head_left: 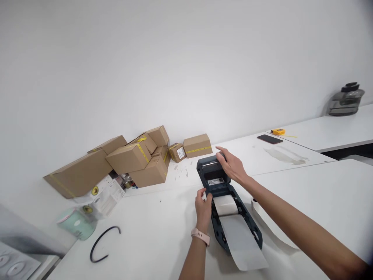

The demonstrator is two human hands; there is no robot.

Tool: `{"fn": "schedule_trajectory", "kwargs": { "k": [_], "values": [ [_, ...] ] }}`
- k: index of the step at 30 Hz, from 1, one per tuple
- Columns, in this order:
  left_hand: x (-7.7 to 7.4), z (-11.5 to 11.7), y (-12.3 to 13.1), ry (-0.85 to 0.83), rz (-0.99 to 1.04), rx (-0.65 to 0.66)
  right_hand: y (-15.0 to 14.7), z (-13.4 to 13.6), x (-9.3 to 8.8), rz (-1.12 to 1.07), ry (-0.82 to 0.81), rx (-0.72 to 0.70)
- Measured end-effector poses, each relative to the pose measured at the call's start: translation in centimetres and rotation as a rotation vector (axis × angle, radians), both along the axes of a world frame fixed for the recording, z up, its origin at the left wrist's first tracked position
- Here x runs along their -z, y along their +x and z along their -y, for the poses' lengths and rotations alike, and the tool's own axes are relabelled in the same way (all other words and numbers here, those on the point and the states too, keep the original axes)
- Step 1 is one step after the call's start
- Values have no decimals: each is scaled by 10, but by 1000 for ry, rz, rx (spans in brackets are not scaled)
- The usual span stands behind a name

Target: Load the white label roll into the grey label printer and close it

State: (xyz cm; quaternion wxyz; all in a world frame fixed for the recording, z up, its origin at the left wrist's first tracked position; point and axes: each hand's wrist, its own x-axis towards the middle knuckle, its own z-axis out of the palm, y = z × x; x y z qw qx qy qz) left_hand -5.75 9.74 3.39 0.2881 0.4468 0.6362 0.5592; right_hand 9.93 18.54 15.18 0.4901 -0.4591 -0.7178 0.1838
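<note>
An opened label printer [224, 190] on a white tabletop [151, 241], well in from the left edge. The lid [214, 169] is swung up and back toward the far edge, showing a printed sticker [215, 181] on its inner side. A white roll [225, 205] lies in the body; from it a broad strip [241, 241] extends over the printer's front, its free end toward the near side.

Right hand [233, 165]: grip closed on the lid's far right corner, index finger extended. Left hand [203, 206]: fingers curled against the printer's left side, beside the hinge; whether this grip is closed on anything cannot be told. A pink watch [200, 236] encircles the left wrist.

Surroundings: a curled white paper [271, 225] lies just right of the printer. Cardboard boxes [151, 171] are piled along the far edge, toward the left, with a white carton [106, 198] before them. Near the left edge are a mint tub [80, 223] and a curved black band [97, 245]. Far right of the printer, a phone [270, 139] lies flat near a yellow tape measure [278, 132]; beyond, a dark translucent jug [345, 101] stands near the wall [186, 58].
</note>
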Motion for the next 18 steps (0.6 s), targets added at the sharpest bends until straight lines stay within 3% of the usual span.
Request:
{"fn": "schedule_trajectory", "kwargs": {
  "k": [4,9,12,15,16,18],
  "values": [
    [17,2,6,-23,-21,12,-8,-38,-10,39,-113,10],
    [22,7,9,-22,-29,8,-10,-60,-15,40,-122,-19],
    [21,9,10,-13,-31,9,-2,-42,-13,10,-21,-26],
    [21,10,11,-4,-26,7,12,-3,5,-73,233,-22],
    [22,10,11,1,-33,5,16,10,15,-82,300,-51],
    [23,11,11,14,-61,2,23,30,38,75,226,-248]
  ]
}}
